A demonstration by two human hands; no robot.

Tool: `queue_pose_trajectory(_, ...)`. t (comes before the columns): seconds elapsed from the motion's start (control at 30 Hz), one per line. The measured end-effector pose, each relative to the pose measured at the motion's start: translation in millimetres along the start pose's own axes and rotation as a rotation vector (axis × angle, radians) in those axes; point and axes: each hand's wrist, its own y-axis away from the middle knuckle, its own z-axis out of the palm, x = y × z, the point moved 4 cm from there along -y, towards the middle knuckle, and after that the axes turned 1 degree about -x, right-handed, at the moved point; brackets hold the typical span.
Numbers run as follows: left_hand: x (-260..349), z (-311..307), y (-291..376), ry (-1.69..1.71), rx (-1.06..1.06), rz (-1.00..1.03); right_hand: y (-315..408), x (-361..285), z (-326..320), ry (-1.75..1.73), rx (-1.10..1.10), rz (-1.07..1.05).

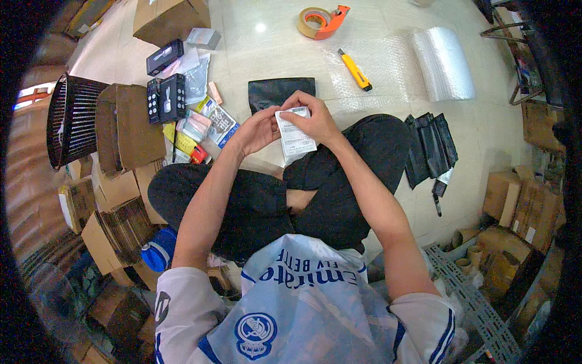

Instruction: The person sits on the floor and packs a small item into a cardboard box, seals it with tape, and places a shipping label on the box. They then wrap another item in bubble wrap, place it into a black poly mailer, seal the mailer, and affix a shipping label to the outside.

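A stack of white printed labels (298, 139) is held in front of me, just above my crossed legs. My right hand (313, 116) grips it from above, the thumb lying flat across the printed face. At its upper left edge, my left hand (257, 132) has its fingertips on the stack, with the palm turned inward; some of those fingers are hidden. Beyond both hands a black plastic mailer bag (282, 88) lies flat on the floor, its near edge partly covered by my hands.
An orange tape dispenser (323, 22), yellow utility knife (355, 70) and bubble wrap roll (443, 63) lie ahead. Black mailer bags (429, 148) are by my right knee. Boxed goods (173, 98), packets (217, 119), a black basket (75, 123) and cardboard (132, 127) crowd the left.
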Motion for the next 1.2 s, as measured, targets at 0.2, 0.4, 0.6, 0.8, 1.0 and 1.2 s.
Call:
queue_pose_trajectory(0.2, 1.1, 6.1, 2.0, -0.041, 0.016, -0.044, -1.3, 5.4, 1.2, -0.029, -0.011, 0.016)
queue_pose_trajectory(0.4, 4.0, 11.4, 4.1, 0.003, -0.077, -0.025, -2.2, 4.5, 1.5, -0.016, 0.001, 0.007)
queue_pose_trajectory(0.6, 4.1, 8.7, 3.3, -0.006, -0.07, -0.054, -2.4, 3.7, 1.4, -0.034, -0.006, 0.008)
queue_pose_trajectory(0.8, 2.3, 3.5, 2.1, 0.025, -0.038, -0.035, -3.8, 7.3, 3.4, -0.062, -0.025, 0.05)
queue_pose_trajectory(1.0, 2.6, 6.0, 2.5, -0.003, -0.025, -0.047, -5.2, 8.1, 3.6, 0.001, -0.002, 0.031)
queue_pose_trajectory(1.2, 0.5, 1.2, -0.4, -0.075, -0.004, -0.061, -4.9, 6.1, 4.9, 0.009, -0.013, -0.014)
